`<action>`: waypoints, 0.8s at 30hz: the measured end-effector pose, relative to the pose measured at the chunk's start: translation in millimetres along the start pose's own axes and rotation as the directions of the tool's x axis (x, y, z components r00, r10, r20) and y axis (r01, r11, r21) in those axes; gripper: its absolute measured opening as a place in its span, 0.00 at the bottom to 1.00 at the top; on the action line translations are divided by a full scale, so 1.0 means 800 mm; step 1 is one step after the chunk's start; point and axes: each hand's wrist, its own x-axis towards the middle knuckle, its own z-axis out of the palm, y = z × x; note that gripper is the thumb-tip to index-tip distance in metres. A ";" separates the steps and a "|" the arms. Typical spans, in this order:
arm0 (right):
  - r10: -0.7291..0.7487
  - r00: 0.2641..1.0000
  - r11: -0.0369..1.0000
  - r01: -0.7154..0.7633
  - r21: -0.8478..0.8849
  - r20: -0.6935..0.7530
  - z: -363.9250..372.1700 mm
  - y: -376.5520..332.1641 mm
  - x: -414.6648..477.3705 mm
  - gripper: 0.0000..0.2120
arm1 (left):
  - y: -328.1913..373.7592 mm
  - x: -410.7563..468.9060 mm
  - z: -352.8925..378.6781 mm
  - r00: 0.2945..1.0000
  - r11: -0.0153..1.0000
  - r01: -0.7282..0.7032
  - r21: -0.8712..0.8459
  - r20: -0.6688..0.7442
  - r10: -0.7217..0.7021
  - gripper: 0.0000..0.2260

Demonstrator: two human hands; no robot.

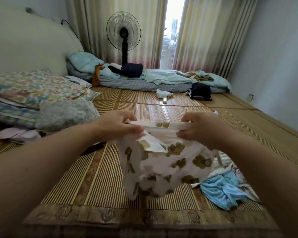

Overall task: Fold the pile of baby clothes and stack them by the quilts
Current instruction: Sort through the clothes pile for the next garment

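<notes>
A white baby garment with olive-brown prints (169, 165) hangs in the air above the bamboo mat (96, 177). My left hand (117, 125) pinches its top edge on the left, and my right hand (201, 128) pinches the same edge on the right, stretching it flat between them. To the lower right lies a loose pile of baby clothes (222, 188), light blue on top. Folded pink pieces (18, 134) rest at the left, in front of the floral quilts (33, 86).
A grey cushion (65, 114) sits beside the quilts. Blue bedding (162, 79) and dark clothes (200, 91) lie at the far end, with a standing fan (123, 31) and curtains behind. A dark object (93, 148) lies on the mat under my left forearm.
</notes>
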 end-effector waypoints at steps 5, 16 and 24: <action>-0.067 0.995 0.986 0.056 -0.155 -0.069 -0.018 0.010 0.015 0.13 | 0.010 0.009 -0.045 0.989 0.875 0.016 0.484 -0.137 0.058 0.15; 0.106 0.951 0.988 -0.067 0.141 -0.291 -0.060 0.027 0.031 0.07 | -0.006 0.012 -0.116 0.923 0.889 0.082 0.451 -0.370 0.102 0.09; 0.190 0.963 0.826 -0.051 0.561 -0.193 -0.073 0.015 0.027 0.05 | -0.019 0.008 -0.131 0.923 0.997 0.064 0.035 -0.381 -0.046 0.08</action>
